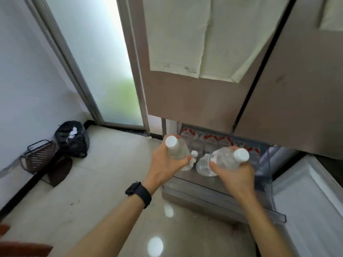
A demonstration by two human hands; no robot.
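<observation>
A: Status?
B: Left hand (167,165) is wrapped round a clear water bottle (177,150), cap up. Right hand (236,176) grips a second water bottle (220,161), tilted. Both are over the open fridge drawer (209,189).
A: Step?
B: Looks like stocking; could be unloading. Third bottle (194,154) and red-labelled packs (209,140) sit inside.
A: Next?
B: Probably lower each into the front gap, clear of the third bottle.
</observation>
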